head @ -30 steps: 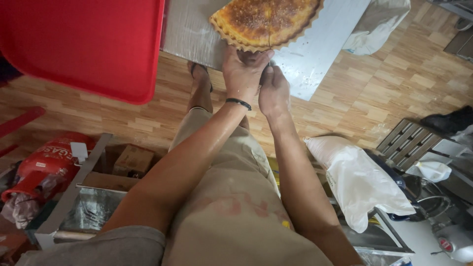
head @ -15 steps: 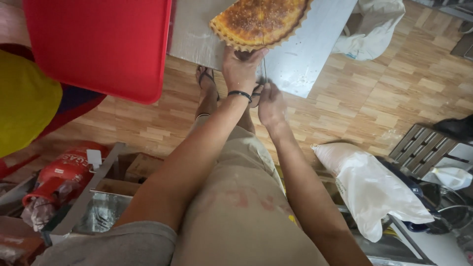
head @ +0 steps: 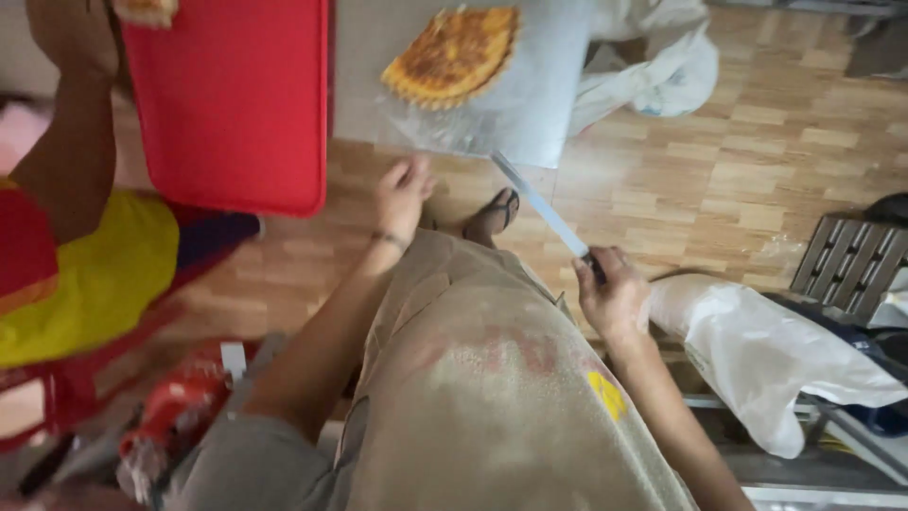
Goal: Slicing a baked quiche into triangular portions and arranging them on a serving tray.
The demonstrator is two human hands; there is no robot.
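The right hand (head: 615,295) grips a long steel-bladed knife (head: 544,213) angled toward the round golden-brown crimped pie (head: 452,55) on the far grey table (head: 549,95), while the left hand (head: 402,194) hovers loosely open, empty.

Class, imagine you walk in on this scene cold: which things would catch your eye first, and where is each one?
The big red tray fills the upper left, beside a grey table bearing a golden, scalloped-edged pie. Lower down, the right hand grips a long knife whose blade points up toward the table's edge, while the left hand hangs open and empty over the wooden floor.
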